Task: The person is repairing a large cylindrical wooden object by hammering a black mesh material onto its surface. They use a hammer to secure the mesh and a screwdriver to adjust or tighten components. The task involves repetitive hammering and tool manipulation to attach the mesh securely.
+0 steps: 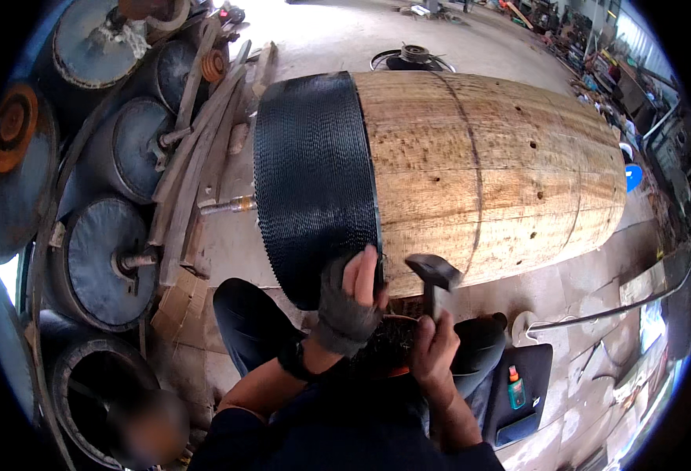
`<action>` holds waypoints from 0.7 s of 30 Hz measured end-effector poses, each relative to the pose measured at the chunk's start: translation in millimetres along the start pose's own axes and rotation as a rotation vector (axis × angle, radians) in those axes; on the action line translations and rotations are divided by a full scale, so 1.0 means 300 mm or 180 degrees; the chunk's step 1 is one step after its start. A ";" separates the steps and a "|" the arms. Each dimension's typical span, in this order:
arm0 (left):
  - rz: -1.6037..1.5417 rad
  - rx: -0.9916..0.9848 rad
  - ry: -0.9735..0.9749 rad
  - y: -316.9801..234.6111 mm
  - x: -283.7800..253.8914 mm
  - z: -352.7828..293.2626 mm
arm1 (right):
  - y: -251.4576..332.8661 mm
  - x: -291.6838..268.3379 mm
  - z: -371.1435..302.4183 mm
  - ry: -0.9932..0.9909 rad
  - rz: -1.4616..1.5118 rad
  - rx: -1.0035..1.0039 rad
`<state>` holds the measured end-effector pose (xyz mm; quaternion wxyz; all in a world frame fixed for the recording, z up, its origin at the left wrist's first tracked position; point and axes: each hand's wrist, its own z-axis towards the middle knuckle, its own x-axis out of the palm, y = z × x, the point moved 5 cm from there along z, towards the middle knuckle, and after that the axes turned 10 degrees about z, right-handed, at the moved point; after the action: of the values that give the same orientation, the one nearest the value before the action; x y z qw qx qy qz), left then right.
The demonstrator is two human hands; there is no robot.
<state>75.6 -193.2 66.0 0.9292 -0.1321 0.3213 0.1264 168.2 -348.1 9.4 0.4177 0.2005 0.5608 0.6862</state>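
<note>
A large wooden roller (pixel 518 169) lies sideways before me, its left end wrapped in a black ridged sheet (pixel 310 165). My left hand (pixel 351 302), in a grey fingerless glove, rests at the near edge of that sheet, where it meets the bare wood. Its fingers are pressed together at the seam; whatever they pinch is too small or hidden to name. My right hand (pixel 435 349) grips the handle of a hammer (pixel 433 273), whose head is raised just right of the left fingertips. Between my legs sits a container of small dark pieces (pixel 386 339), partly covered by my arms.
Several dark drums (pixel 106 259) and long wooden boards (pixel 204 157) line the left side. A metal shaft (pixel 227 206) juts from the roller's left end. By my right knee, a black pad (pixel 530 377) bears a green bottle (pixel 515 390) and a phone (pixel 518 430).
</note>
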 end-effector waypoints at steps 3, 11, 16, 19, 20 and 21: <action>0.0071 0.0147 0.0904 -0.013 -0.011 -0.151 | -0.033 0.029 -0.007 -0.0354 -0.0224 -0.0283; -0.0020 0.0369 0.2784 -0.023 0.058 -0.509 | 0.008 0.039 -0.024 -0.0518 0.0555 -0.0230; -0.0401 -0.0381 0.1869 -0.030 0.000 -0.426 | -0.060 0.079 0.036 0.0124 -0.0597 0.0158; -0.0738 -0.0420 0.2206 -0.019 0.054 -0.529 | 0.020 0.040 -0.047 -0.0340 0.0227 0.0215; -0.0642 -0.0271 0.2319 -0.011 0.102 -0.576 | 0.067 0.024 -0.046 -0.0567 0.0692 0.0038; -0.0293 0.0060 0.2348 -0.032 0.156 -0.618 | 0.045 0.017 -0.044 -0.0504 0.0783 -0.0168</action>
<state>9.8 -255.6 -102.5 0.7567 -0.1746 0.6294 0.0254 150.7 -352.4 17.3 0.3785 0.3101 0.4791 0.7287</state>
